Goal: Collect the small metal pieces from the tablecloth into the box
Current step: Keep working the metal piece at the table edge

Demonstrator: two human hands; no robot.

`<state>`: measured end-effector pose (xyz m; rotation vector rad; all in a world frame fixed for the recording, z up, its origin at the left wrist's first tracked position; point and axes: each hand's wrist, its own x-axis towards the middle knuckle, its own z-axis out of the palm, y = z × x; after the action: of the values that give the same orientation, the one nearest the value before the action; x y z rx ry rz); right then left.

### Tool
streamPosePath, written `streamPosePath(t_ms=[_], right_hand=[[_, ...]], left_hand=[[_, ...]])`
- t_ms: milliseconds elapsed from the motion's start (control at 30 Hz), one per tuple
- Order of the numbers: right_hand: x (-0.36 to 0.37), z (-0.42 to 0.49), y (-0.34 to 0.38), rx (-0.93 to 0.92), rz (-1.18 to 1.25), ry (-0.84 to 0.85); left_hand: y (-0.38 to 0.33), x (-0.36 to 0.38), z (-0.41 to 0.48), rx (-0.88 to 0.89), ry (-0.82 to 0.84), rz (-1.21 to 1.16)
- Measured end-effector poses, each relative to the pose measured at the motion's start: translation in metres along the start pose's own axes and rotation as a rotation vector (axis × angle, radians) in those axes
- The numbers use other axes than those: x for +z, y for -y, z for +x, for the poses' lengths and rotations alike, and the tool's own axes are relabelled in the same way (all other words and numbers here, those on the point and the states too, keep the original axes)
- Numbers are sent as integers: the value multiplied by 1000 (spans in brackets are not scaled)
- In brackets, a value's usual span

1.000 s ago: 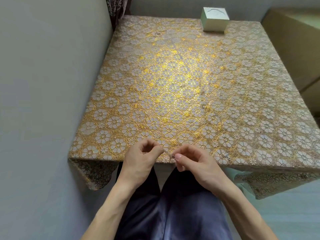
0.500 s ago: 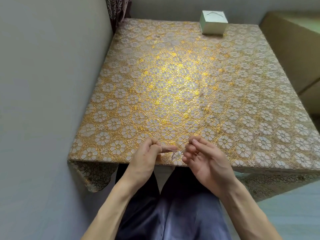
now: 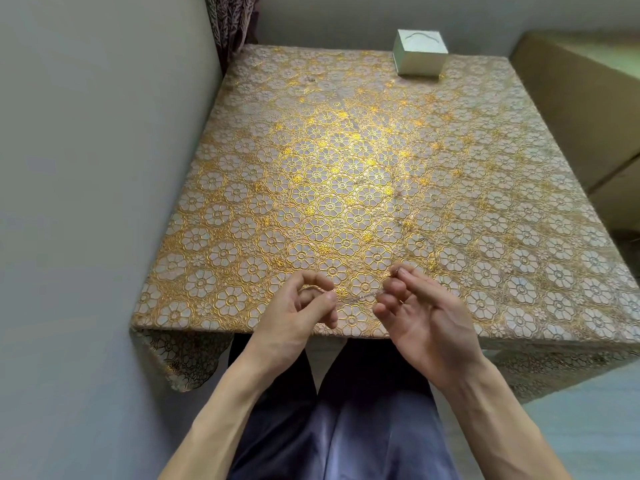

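Over the near edge of the gold floral tablecloth (image 3: 346,161), my two hands hold a thin silvery metal strand (image 3: 360,296) stretched between them. My left hand (image 3: 301,317) pinches its left end between thumb and forefinger. My right hand (image 3: 426,317), palm turned up, pinches the right end at its fingertips. The small white box (image 3: 420,55) stands at the table's far edge, far from both hands. A small metal piece (image 3: 310,79) lies at the far left of the cloth, and another small metal piece (image 3: 424,241) lies just beyond my right hand.
A grey wall (image 3: 104,168) runs along the table's left side, with a dark curtain (image 3: 232,22) in the far corner. A large cardboard box (image 3: 581,109) stands to the right of the table. My legs in dark trousers (image 3: 339,427) are below the table edge.
Both hands have moved forward from the table's edge onto the cloth and drawn apart, stretching the strand. The right hand has turned palm up.
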<state>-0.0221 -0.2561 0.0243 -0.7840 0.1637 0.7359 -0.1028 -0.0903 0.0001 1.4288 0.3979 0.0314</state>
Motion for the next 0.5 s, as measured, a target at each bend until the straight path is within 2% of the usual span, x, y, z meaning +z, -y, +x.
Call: streamPosePath(t_ms=[233, 500], right_hand=[[1, 7, -3, 48, 9, -50], [1, 25, -3, 38, -256, -131]], left_hand=[[-6, -9, -1, 8, -27, 7], [-6, -23, 3, 12, -43, 218]])
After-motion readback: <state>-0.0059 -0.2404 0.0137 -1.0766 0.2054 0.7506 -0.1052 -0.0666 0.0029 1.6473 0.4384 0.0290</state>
